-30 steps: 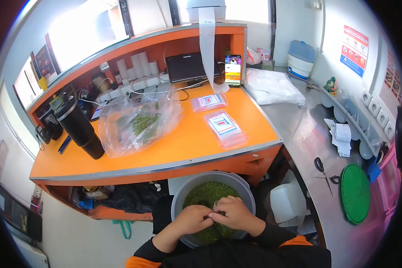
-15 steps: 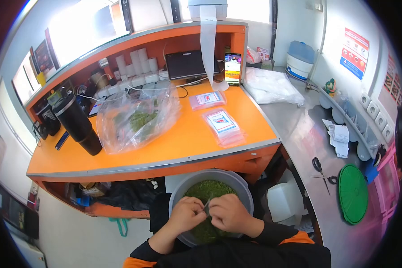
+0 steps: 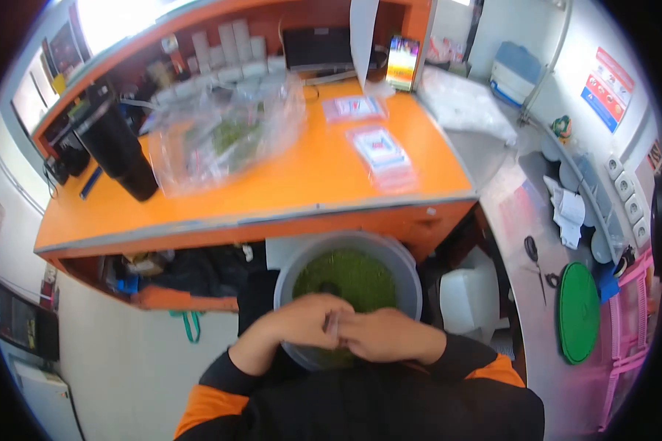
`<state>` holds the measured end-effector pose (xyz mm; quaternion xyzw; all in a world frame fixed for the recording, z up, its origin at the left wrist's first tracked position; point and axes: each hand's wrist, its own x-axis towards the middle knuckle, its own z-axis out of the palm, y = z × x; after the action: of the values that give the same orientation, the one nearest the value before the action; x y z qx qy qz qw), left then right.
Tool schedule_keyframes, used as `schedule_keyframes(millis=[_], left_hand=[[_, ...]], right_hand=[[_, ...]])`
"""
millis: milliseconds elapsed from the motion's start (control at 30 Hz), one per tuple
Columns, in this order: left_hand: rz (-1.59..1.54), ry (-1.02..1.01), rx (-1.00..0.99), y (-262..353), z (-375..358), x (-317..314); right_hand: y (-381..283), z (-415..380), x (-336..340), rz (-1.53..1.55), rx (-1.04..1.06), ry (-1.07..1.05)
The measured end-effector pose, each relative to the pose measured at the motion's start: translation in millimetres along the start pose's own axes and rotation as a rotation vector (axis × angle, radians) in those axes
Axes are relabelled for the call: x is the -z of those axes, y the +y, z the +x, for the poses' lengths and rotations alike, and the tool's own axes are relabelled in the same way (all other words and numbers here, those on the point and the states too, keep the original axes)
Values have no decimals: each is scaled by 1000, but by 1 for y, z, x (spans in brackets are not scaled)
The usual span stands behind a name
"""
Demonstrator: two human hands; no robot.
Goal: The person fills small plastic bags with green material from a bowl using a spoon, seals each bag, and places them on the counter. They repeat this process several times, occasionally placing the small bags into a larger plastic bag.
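Note:
A large grey tub (image 3: 412, 294) holds finely chopped green leaves (image 3: 360, 275). Over its near side my left hand (image 3: 305, 321) and my right hand (image 3: 390, 334) meet, their fingers curled inward and closed. A small, pale, shiny piece (image 3: 332, 323) shows between the fingertips; it looks like clear plastic, but blur hides what it is. Just past my left fingers, a small dark rounded shape (image 3: 329, 288) lies against the green, too smeared to name.
On the orange desk (image 3: 272, 195) are a clear bag of greens (image 3: 228, 140), a black tumbler (image 3: 118, 147) and packs of small plastic bags (image 3: 382, 154). Scissors (image 3: 535, 257) and a green lid (image 3: 578, 312) lie on the metal counter (image 3: 526, 309) at right.
The view has tilted downward, so the desk sits higher. My hands have drawn closer together and lower toward the tub's near side, and a dark rounded shape now shows beyond my left fingers.

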<state>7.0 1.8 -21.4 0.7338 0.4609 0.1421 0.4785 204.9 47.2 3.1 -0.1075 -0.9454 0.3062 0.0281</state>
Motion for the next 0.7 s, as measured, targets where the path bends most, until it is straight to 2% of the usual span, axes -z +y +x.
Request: schedule_keyframes(millis=[67, 133, 200, 233, 333, 367, 533, 700], left_hand=[[-335, 78, -41, -4, -7, 4], [-267, 342, -216, -10, -15, 7], [-355, 450, -216, -7, -28, 11], [-486, 408, -158, -8, -35, 12], [-512, 426, -263, -11, -48, 10], [-503, 400, -203, -10, -53, 10], [-514, 538, -217, -25, -62, -1], [-511, 757, -381, -23, -54, -4]], right_hand=[[1, 0, 6, 81, 22, 163], [13, 6, 7, 183, 173, 594], [19, 10, 7, 141, -104, 429], [19, 11, 4, 111, -232, 349], [37, 18, -54, -163, -310, -99], [43, 19, -65, -144, -346, -131], [44, 28, -70, -128, -529, -210], [64, 38, -58, -433, -485, 7]])
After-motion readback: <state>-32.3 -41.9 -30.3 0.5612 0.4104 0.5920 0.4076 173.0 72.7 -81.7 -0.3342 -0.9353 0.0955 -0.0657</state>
